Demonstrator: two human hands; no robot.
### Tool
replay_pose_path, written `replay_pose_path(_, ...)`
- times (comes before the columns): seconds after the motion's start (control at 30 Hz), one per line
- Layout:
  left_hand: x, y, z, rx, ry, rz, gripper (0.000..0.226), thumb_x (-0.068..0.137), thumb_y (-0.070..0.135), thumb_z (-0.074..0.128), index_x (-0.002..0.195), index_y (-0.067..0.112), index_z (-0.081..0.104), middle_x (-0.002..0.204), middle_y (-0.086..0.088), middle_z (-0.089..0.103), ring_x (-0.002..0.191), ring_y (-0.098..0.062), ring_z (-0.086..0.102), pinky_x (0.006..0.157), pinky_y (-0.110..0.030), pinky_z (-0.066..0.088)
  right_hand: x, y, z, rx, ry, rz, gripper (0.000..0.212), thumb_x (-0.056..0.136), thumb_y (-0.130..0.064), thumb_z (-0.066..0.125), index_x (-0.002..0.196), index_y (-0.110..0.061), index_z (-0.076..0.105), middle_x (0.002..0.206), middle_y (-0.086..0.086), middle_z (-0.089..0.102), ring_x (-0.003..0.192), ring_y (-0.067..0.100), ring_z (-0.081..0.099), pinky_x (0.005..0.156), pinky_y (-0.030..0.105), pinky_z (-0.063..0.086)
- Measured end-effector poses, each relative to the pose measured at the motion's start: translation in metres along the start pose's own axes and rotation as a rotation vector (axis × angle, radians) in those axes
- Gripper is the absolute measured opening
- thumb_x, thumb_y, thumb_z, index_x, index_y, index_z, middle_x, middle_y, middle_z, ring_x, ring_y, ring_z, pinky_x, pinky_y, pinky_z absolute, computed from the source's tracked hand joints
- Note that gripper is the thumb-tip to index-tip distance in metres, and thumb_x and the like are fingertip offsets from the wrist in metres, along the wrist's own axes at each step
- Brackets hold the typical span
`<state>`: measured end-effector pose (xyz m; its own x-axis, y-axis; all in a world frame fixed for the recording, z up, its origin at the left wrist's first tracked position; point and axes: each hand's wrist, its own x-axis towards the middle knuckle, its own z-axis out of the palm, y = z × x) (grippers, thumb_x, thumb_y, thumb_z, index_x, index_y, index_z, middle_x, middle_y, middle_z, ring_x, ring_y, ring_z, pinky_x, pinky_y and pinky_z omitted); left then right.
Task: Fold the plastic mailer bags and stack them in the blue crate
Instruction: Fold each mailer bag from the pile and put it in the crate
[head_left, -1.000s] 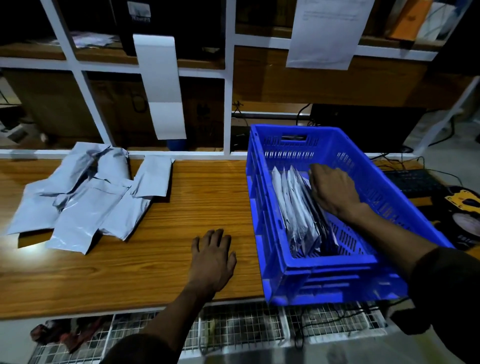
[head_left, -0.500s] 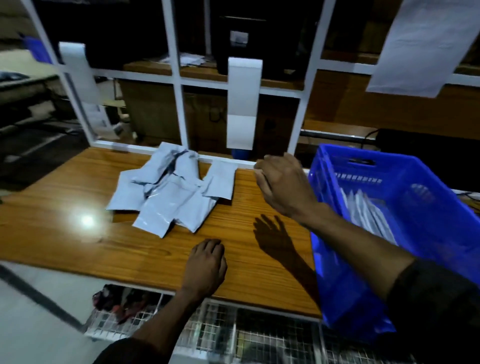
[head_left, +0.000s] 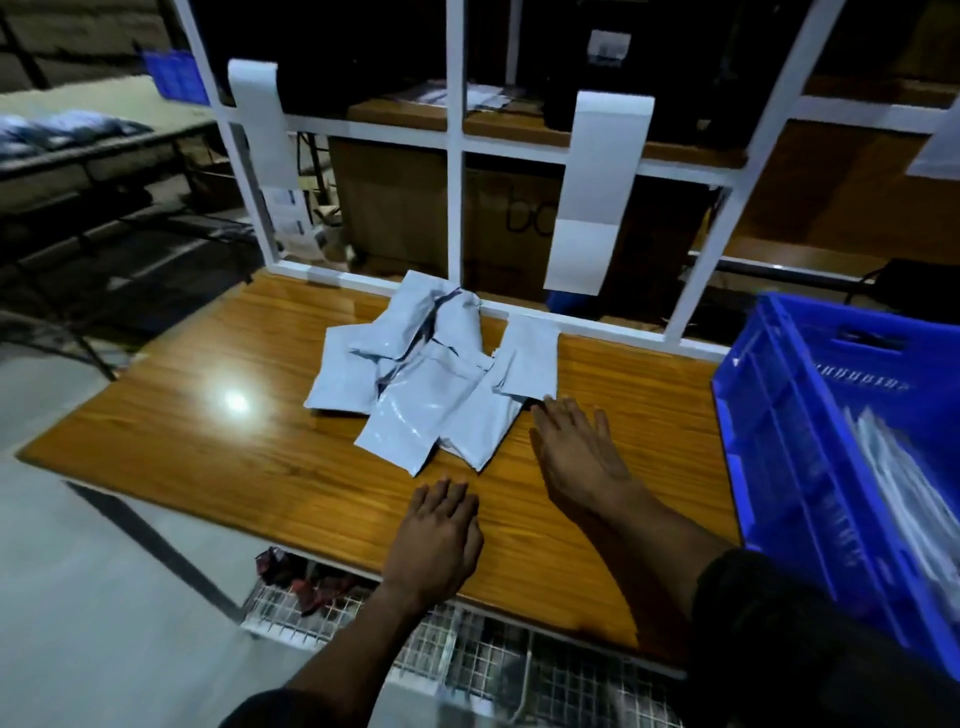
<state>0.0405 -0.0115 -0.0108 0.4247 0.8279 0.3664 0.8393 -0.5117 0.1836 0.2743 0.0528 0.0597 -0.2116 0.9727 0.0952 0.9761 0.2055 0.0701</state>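
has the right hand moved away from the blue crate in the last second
Yes. The right hand was inside the blue crate on the folded bags; it now hovers open over the wooden table, left of the crate, fingertips at the pile of unfolded mailers.

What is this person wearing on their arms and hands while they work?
Both hands are bare: no gloves, rings or watch show on the left hand or the right hand. The forearms are uncovered too. Dark sleeves, pushed up, start well above the wrists on both arms. No markings are visible on them.
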Motion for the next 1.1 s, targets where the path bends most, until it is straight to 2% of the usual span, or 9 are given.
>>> replay_pose_path(0.17,0.001,-0.002,0.003,0.037,-0.012,0.001,0.044,0.097,0.035,0.043,0.121,0.010,0.071,0.133,-0.013,0.066,0.127,-0.034,0.060,0.106,-0.057,0.047,0.047,-0.004,0.006,-0.036,-0.056,0.080,0.081,0.096,-0.008,0.050,0.159,-0.013,0.000,0.167,0.017,-0.001,0.153,0.038,-0.003,0.121,0.060,0.004)
replay_pose_path(0.3,0.000,-0.002,0.004,0.046,-0.025,0.002,0.046,0.097,0.035,0.043,0.125,0.009,0.069,0.137,-0.013,0.064,0.131,-0.034,0.057,0.108,-0.058,0.045,0.075,-0.010,0.016,-0.072,-0.070,0.157,0.069,0.096,-0.009,0.055,0.156,-0.010,0.022,0.165,0.019,0.015,0.152,0.040,0.010,0.120,0.059,0.015)
replay_pose_path(0.4,0.001,-0.002,0.004,0.069,-0.040,-0.001,0.049,0.096,0.036,0.043,0.127,0.008,0.069,0.137,-0.013,0.064,0.132,-0.034,0.057,0.107,-0.059,0.046,0.086,-0.005,0.017,-0.112,-0.049,0.176,0.042,0.093,-0.011,0.058,0.135,-0.011,0.055,0.151,0.019,0.043,0.144,0.041,0.030,0.114,0.058,0.030)
replay_pose_path(0.47,0.002,-0.001,0.003,0.069,-0.051,-0.003,0.050,0.096,0.036,0.043,0.127,0.008,0.070,0.137,-0.013,0.064,0.132,-0.034,0.057,0.107,-0.059,0.046,0.085,-0.001,0.014,-0.110,-0.005,0.164,0.032,0.092,-0.010,0.056,0.123,-0.010,0.064,0.136,0.016,0.057,0.136,0.038,0.041,0.108,0.053,0.039)
replay_pose_path(0.7,0.002,0.002,-0.004,0.003,-0.048,-0.038,0.049,0.095,0.034,0.041,0.124,0.008,0.070,0.137,-0.014,0.064,0.131,-0.034,0.057,0.109,-0.059,0.044,0.018,0.001,0.002,0.001,-0.007,0.045,0.049,0.094,-0.021,0.054,0.138,-0.002,0.051,0.151,0.017,0.045,0.147,0.034,0.030,0.117,0.054,0.029)
replay_pose_path(0.83,0.002,0.004,-0.007,-0.015,-0.064,-0.056,0.049,0.094,0.034,0.040,0.123,0.007,0.070,0.135,-0.015,0.065,0.129,-0.035,0.058,0.108,-0.059,0.044,-0.041,-0.005,0.002,0.053,0.009,-0.006,0.058,0.086,-0.033,0.055,0.133,0.000,0.055,0.142,0.018,0.052,0.144,0.035,0.034,0.116,0.058,0.028)
replay_pose_path(0.93,0.003,0.006,-0.006,-0.023,-0.071,-0.066,0.048,0.094,0.033,0.039,0.120,0.006,0.070,0.132,-0.016,0.066,0.127,-0.037,0.059,0.107,-0.060,0.045,-0.079,-0.022,-0.003,0.040,0.070,0.013,0.045,0.084,-0.039,0.047,0.110,-0.006,0.064,0.115,0.015,0.063,0.123,0.035,0.053,0.110,0.058,0.036)
replay_pose_path(1.0,0.002,0.008,-0.007,-0.030,-0.068,-0.065,0.047,0.095,0.032,0.039,0.118,0.005,0.070,0.128,-0.017,0.068,0.125,-0.038,0.061,0.104,-0.061,0.046,-0.097,-0.040,-0.011,0.070,0.125,-0.003,0.039,0.086,-0.043,0.042,0.093,-0.010,0.063,0.094,0.013,0.063,0.097,0.034,0.062,0.093,0.049,0.046)
replay_pose_path(1.1,0.000,0.007,-0.005,-0.067,-0.049,-0.066,0.047,0.098,0.031,0.038,0.117,0.002,0.070,0.126,-0.019,0.068,0.122,-0.039,0.062,0.102,-0.062,0.047,-0.100,-0.064,-0.023,0.212,0.106,0.013,0.054,0.095,-0.055,0.031,0.090,-0.011,0.062,0.090,0.011,0.064,0.083,0.032,0.061,0.075,0.041,0.047)
